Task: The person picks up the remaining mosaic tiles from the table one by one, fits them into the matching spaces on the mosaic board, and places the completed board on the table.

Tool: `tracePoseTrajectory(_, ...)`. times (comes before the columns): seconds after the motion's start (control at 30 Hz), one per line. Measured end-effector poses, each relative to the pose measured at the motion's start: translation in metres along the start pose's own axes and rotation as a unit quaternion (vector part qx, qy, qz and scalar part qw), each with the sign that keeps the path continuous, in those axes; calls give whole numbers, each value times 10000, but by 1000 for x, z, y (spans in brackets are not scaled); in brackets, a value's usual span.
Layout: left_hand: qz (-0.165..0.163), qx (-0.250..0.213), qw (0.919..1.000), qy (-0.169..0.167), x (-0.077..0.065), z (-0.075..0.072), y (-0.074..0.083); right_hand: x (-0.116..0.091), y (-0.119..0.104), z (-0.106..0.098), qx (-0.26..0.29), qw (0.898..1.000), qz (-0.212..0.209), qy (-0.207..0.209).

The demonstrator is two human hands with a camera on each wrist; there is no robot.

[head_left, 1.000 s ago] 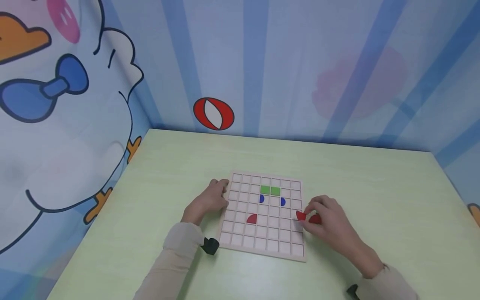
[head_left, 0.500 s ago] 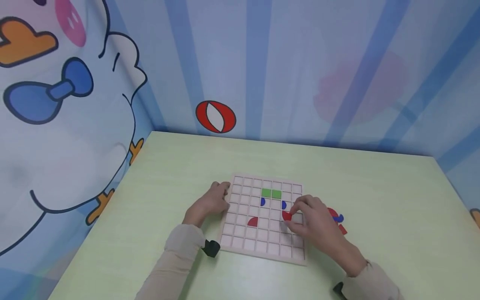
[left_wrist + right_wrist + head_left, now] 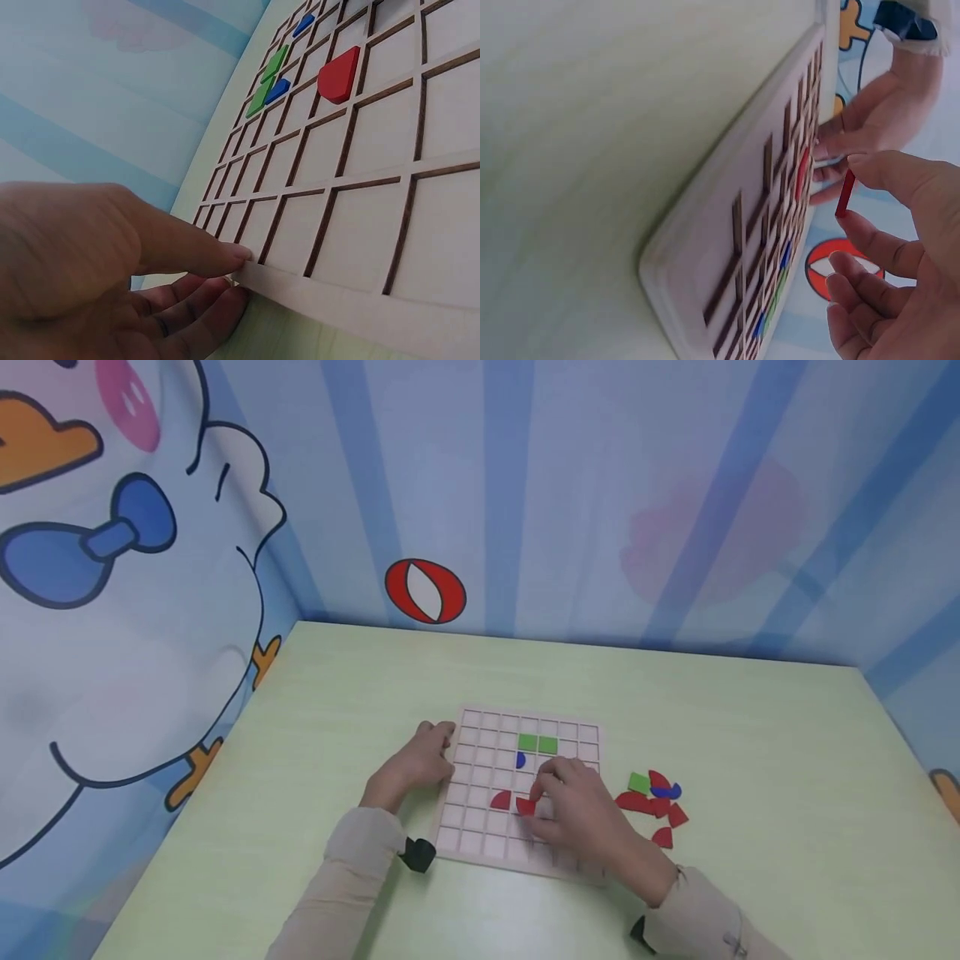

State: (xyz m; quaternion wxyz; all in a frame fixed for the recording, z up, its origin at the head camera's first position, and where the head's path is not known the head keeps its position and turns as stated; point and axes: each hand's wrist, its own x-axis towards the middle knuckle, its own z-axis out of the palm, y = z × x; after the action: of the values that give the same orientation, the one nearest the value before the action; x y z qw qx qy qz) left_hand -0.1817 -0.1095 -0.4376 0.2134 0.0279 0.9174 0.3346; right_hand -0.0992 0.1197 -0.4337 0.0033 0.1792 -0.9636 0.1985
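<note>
A pale wooden grid board (image 3: 471,843) lies on the table. My left hand (image 3: 422,756) grips its left edge, thumb (image 3: 225,255) on the rim and fingers curled beneath. Between thumb and index finger, my right hand (image 3: 577,806) pinches a small red rounded piece (image 3: 526,807), seen edge-on as a thin red piece (image 3: 845,193) in the right wrist view. It is held over the board, just right of a red quarter-circle piece (image 3: 500,800) set in a square. Farther up sit two green squares (image 3: 537,744) and a blue half-circle (image 3: 521,760); a second blue piece (image 3: 303,25) shows in the left wrist view.
Right of the board, loose red pieces (image 3: 636,802), a green square (image 3: 639,782) and blue curved pieces (image 3: 666,792) lie in a pile on the pale green table (image 3: 360,685). A cartoon-printed wall (image 3: 570,510) stands behind the table.
My right hand has carried the red piece leftward from the board's right edge to near its middle, uncovering the pile of loose pieces. The left hand stays at the edge.
</note>
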Motion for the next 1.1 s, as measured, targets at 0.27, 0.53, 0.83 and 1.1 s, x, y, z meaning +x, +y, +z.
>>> tracePoseTrajectory(0.27,29,4,10000,-26,1,1,-1,-1,-8,15,115,9983,-537,-185)
tracePoseTrajectory(0.53,15,32,10000,8,2,1,0,3,-11,23,180,9967,-782,-93)
tracePoseTrajectory(0.83,50,102,9999,19,1,2,-3,6,-11,31,44,9959,-907,-52)
tracePoseTrajectory(1.1,26,52,10000,18,3,1,-3,8,-12,30,-169,9952,-953,-105)
